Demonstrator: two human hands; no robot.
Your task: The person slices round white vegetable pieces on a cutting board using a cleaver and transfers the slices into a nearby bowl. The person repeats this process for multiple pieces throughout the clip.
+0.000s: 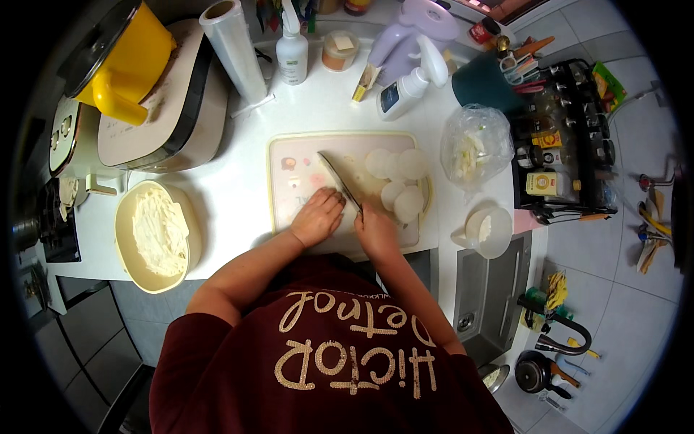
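My right hand (377, 230) grips the handle of a kitchen knife (335, 174), whose blade slants up and left over a pale cutting board (290, 200). Beside the blade, my left hand (319, 217) rests low on the board with its fingers bent and close together. Whatever lies under those fingers is hidden. Several thin, round white slices (409, 203), perhaps radish, overlap on the board's right side. At the left, a cream plastic basin (193, 238) contains a heap of white shredded strips (157, 233).
Right of the board are a plastic bag of pale scraps (477, 149), a translucent measuring jug (490, 233) and a steel sink (488, 304). Spray bottles (409, 92), a cling-film roll (236, 54) and a lilac pitcher (417, 35) stand behind. A rice cooker (209, 108) carries a yellow pot (135, 51).
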